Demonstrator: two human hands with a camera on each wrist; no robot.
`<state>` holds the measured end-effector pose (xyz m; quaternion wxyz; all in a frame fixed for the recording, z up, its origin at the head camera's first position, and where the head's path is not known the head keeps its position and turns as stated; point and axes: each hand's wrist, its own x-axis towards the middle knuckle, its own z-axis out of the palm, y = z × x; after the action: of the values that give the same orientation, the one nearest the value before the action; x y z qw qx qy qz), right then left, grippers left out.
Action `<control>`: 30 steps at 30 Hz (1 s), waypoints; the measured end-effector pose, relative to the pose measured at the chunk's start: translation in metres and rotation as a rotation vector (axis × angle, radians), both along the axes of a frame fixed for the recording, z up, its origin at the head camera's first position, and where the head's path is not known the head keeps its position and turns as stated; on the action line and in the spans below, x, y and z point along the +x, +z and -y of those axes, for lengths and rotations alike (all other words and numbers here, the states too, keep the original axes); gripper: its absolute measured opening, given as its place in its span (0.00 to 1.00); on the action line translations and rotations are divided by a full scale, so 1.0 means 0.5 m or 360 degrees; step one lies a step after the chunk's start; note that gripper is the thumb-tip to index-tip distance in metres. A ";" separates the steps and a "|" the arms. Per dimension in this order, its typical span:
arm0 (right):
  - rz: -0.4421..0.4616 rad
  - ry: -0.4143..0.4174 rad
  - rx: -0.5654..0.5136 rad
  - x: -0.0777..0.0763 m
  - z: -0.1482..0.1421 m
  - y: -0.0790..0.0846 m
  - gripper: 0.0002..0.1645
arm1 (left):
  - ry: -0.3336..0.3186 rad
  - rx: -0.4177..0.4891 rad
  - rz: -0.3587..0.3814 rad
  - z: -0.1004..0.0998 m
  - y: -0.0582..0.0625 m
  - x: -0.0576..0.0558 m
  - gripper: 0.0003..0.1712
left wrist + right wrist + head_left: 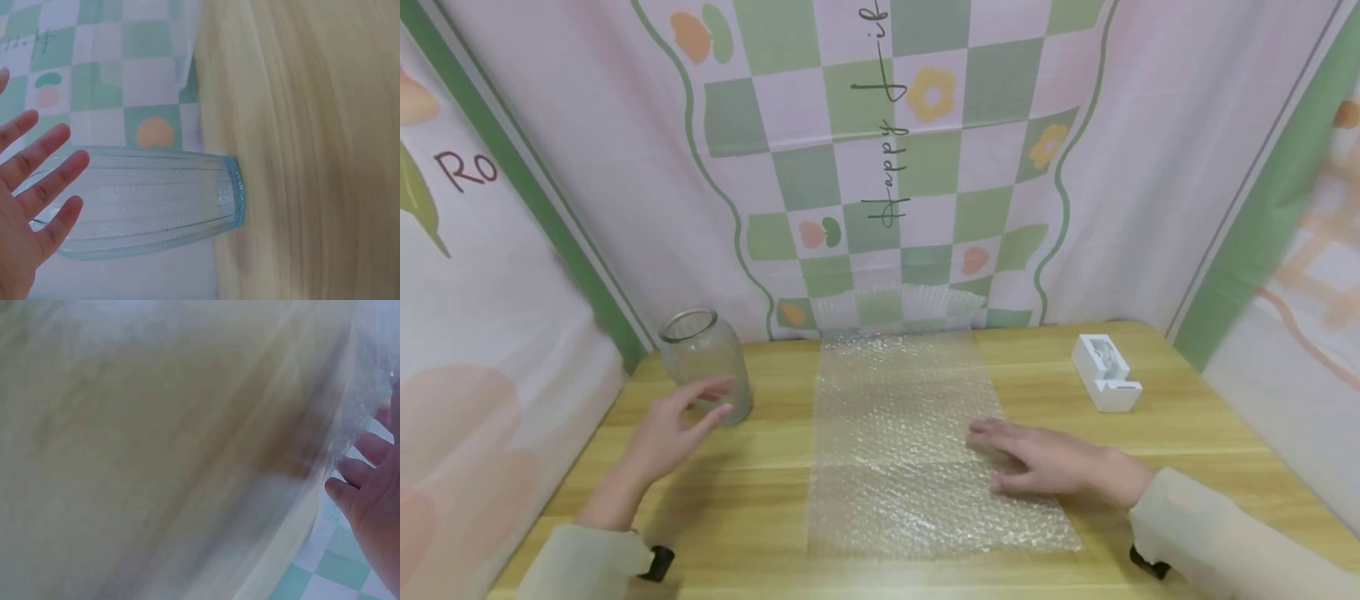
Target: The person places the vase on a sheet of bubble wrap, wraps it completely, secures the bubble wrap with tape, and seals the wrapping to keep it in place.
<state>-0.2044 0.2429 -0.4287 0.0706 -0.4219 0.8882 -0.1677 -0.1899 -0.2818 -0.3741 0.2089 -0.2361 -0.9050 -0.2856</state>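
Note:
A clear glass jar (pixel 703 354), without a lid, stands upright at the table's back left. Its ribbed glass (pixel 150 200) shows closely in the left wrist view. My left hand (pixel 662 429) is just in front of the jar with its fingers spread, and I cannot tell whether they touch the glass. A sheet of bubble wrap (pixel 887 467) lies flat down the middle of the table, its far end against the backdrop. At the sheet's right edge is my right hand (pixel 1048 458), fingers extended over the plastic. In the right wrist view the fingers (pixel 356 472) appear beside the bubble wrap.
A white tape dispenser (pixel 1105 375) with a roll of clear tape sits at the back right of the wooden table (pixel 775 517). Behind the table hangs a checkered cloth backdrop (pixel 895 167), with more printed cloth along both sides.

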 end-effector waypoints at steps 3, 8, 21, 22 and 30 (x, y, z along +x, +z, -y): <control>-0.0023 0.0007 0.0022 -0.002 -0.001 -0.004 0.45 | 0.0009 0.0032 -0.0108 0.004 0.004 0.001 0.21; -0.0047 -0.0008 0.0027 -0.005 -0.004 -0.009 0.45 | 0.0089 0.0144 -0.0207 0.011 0.008 0.001 0.25; 0.0004 -0.0066 0.0046 0.000 -0.008 -0.017 0.45 | 0.0251 0.0477 -0.0668 0.023 0.015 -0.011 0.23; 0.0012 -0.0070 0.0046 0.000 -0.008 -0.016 0.45 | 0.0273 0.0490 -0.0667 0.023 0.015 -0.012 0.23; 0.0064 -0.0074 0.0044 -0.002 -0.009 -0.016 0.46 | 0.0455 0.0553 -0.0492 0.016 0.004 -0.029 0.40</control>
<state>-0.2054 0.2474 -0.4369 0.0903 -0.3966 0.8985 -0.1653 -0.2043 -0.2900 -0.3723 0.4203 -0.1073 -0.8239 -0.3647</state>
